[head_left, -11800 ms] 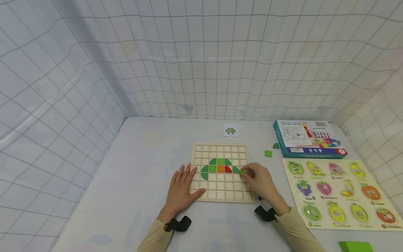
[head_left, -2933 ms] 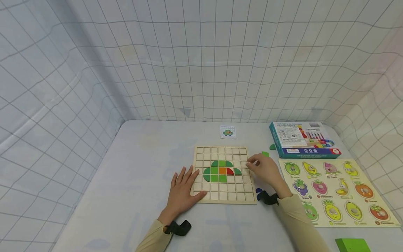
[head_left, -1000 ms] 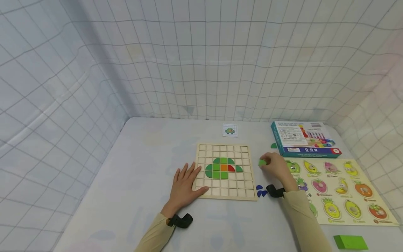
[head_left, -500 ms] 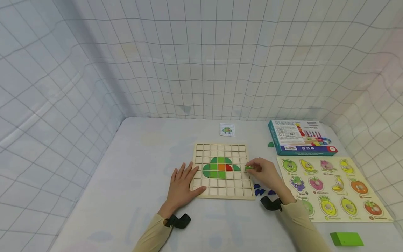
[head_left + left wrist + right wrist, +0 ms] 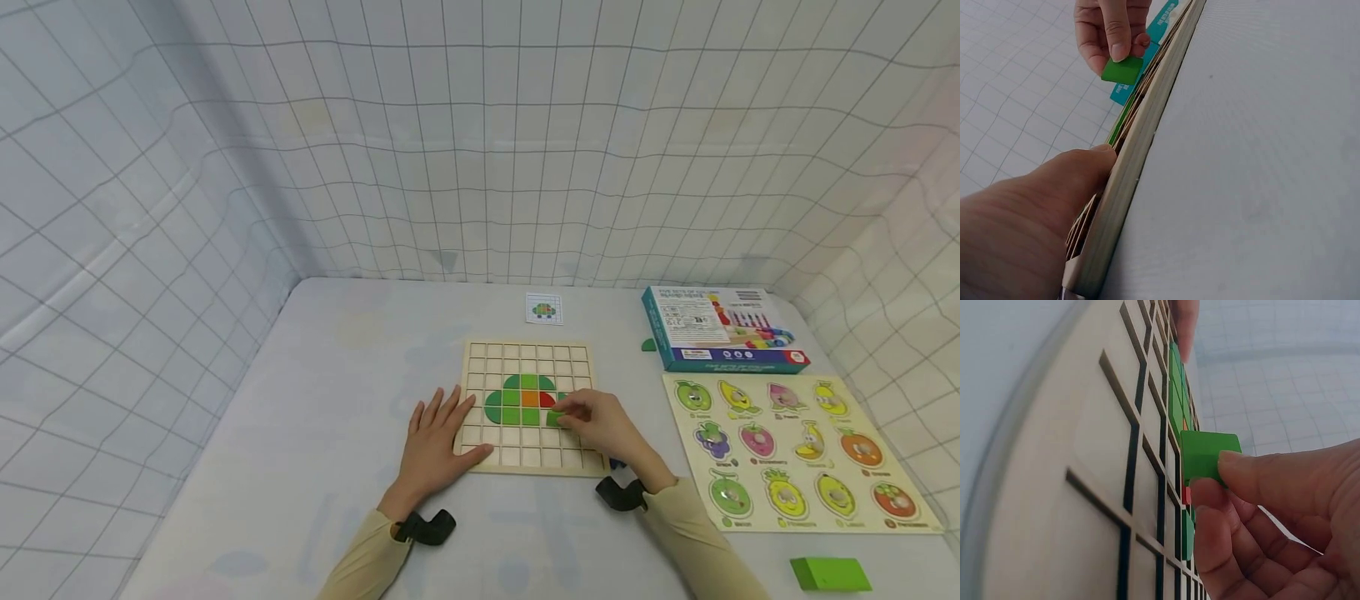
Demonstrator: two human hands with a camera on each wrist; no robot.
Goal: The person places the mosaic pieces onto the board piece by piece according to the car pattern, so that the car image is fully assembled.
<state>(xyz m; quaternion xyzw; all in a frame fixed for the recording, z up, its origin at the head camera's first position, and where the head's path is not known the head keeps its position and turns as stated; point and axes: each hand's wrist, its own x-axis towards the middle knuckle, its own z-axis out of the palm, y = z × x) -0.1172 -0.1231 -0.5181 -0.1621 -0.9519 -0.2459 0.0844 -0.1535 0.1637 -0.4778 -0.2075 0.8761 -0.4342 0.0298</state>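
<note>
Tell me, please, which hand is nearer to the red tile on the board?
The right hand: it pinches a green tile just beside the red tile. The left hand rests on the board's left edge, several cells away.

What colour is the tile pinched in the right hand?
Green. The tile pinched by the right hand shows best in the right wrist view.
</note>
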